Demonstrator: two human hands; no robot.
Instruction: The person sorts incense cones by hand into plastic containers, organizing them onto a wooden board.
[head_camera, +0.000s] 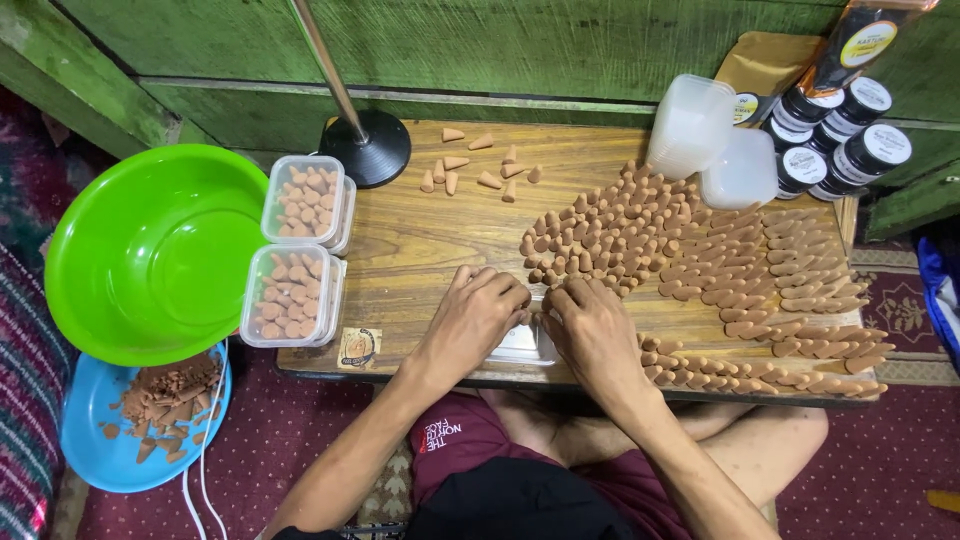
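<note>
Both hands, left hand (472, 312) and right hand (590, 322), curl over a small clear container (520, 345) at the counter's (420, 240) lower-centre edge; can't tell what each grip pinches. Two filled tubs (295, 250) sit left, and loads of incense cones (690, 260) still cover the right.

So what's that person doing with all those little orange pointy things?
A person sits cross-legged at a low wooden table. Both the left hand and right hand are bent over a small clear plastic box at the table's front edge, next to a big spread of clay-coloured cones. Two filled boxes sit on the left, beside a green bowl. A blue plate holds broken pieces.
</note>
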